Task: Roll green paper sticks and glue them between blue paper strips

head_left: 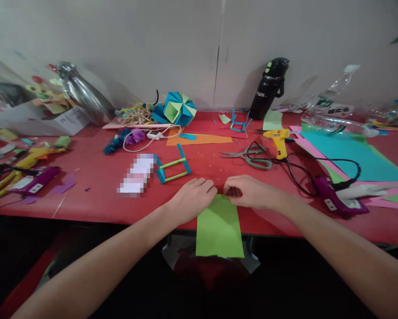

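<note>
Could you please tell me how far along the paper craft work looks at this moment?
Already made: a small frame of blue and green paper sticks lies on the red table. In hand: left hand and right hand pinch the top edge of a green paper sheet, which is flat below the grip and overhangs the table edge. Left: that sheet is barely rolled.

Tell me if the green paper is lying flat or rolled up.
Mostly flat: the green paper hangs over the table edge, both hands at its top.
</note>
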A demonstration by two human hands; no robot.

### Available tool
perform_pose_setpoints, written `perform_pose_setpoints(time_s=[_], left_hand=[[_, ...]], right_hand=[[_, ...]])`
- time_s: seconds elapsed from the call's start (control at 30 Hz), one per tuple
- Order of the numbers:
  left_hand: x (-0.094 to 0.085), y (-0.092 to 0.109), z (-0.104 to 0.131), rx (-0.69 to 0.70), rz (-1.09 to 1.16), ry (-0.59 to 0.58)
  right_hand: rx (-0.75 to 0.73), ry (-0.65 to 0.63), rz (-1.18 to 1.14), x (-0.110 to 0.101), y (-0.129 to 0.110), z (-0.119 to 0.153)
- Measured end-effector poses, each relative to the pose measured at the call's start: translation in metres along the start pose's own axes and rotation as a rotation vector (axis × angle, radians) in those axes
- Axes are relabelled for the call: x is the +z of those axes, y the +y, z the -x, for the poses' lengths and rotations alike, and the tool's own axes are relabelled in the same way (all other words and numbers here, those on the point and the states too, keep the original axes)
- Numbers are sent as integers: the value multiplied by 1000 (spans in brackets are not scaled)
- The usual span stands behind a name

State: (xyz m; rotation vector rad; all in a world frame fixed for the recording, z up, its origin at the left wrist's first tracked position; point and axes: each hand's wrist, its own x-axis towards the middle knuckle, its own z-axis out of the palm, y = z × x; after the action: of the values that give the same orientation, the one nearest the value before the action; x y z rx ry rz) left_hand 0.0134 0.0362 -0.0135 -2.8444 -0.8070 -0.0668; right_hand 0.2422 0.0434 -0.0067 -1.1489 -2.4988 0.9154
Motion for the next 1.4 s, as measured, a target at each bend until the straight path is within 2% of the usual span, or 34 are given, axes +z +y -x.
perform_pose_setpoints(time_s=[0.17,0.33,0.43,0.57,0.8,0.93,1.07,1.4], left_hand=[[1,2,2,-5,-20,-7],[3,5,3,-38,8,-12],[2,9,2,-62,68,-14],[3,9,2,-121,204,-5],[8,4,4,-137,368,21],[12,5,7,-187,401,54],[15,5,9,-234,437,26],[2,1,5,-268,761,72]], right_hand=[[40,31,-59,3,-6,3],[51,122,-48,16,-8,8],[18,186,-89,26,-9,9],[66,271,-156,36,-11,8],[38,354,-107,47,-13,9],[28,357,-41,51,-12,9],[-7,349,-34,51,-10,9],[26,413,-131,52,-8,11]])
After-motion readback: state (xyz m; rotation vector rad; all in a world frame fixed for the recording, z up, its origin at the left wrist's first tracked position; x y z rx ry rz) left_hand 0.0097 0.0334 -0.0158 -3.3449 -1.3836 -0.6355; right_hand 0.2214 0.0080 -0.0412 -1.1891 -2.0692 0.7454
